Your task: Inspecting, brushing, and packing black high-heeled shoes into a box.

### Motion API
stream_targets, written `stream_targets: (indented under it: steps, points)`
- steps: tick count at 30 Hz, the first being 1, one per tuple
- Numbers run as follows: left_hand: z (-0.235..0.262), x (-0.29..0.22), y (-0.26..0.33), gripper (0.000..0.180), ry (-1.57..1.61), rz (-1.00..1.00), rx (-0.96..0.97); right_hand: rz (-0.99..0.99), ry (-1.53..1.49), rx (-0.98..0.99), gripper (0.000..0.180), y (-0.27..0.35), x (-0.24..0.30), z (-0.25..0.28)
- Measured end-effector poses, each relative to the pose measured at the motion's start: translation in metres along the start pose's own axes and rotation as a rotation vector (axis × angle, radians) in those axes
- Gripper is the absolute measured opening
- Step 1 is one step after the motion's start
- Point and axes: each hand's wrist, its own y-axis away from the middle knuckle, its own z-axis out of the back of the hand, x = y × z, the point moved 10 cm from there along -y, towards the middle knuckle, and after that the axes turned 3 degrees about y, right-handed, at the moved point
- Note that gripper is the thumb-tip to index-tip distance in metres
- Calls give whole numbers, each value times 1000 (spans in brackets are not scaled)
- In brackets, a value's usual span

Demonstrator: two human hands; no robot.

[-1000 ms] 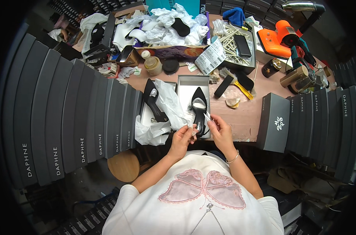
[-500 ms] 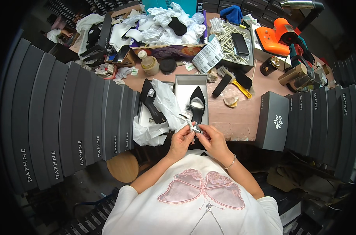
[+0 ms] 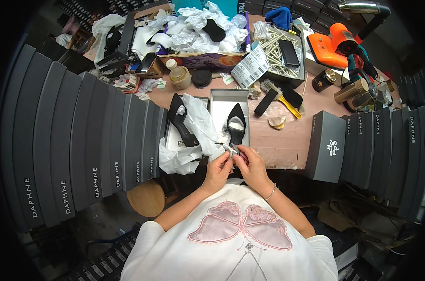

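Biggest thing in view is the wall of grey boxes [image 3: 81, 150] filling the left half of the frame, with another stack [image 3: 390, 140] on the right edge. Between them sits the brown table [image 3: 287, 145], cluttered along the top with white paper [image 3: 203, 28], an orange tool [image 3: 331, 44] upper right and a brush [image 3: 278, 96] near the middle.

Centre frame is an open shoebox [image 3: 221, 105] with one black pointed shoe [image 3: 236, 124] lying in it; a second shoe [image 3: 179, 119] lies just left on crumpled tissue [image 3: 193, 136].

Now the small stuff: both hands meet at the table's near edge, just below the shoebox. The left hand [image 3: 218, 169] and right hand [image 3: 253, 166] are each curled in, fingertips pinched together on a tiny pale piece [image 3: 231, 151] (too small to say what it is, maybe a tag or a strap bit).

My guess is it's very light and a bit flexible, easy to drop or bend, so a fingertip pinch at its two ends seems the right hold rather than a full grip.
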Motion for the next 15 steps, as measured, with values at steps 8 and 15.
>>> stream_targets:
  steps: [8, 15]
  points:
    - [-8, -17, 2, 19, -320, -177, 14, 162, 113, 20, 29, -13, 4, -2]
    - [1, 9, -9, 29, 209, 156, 46, -398, -513, 190, 32, -36, -45, -1]
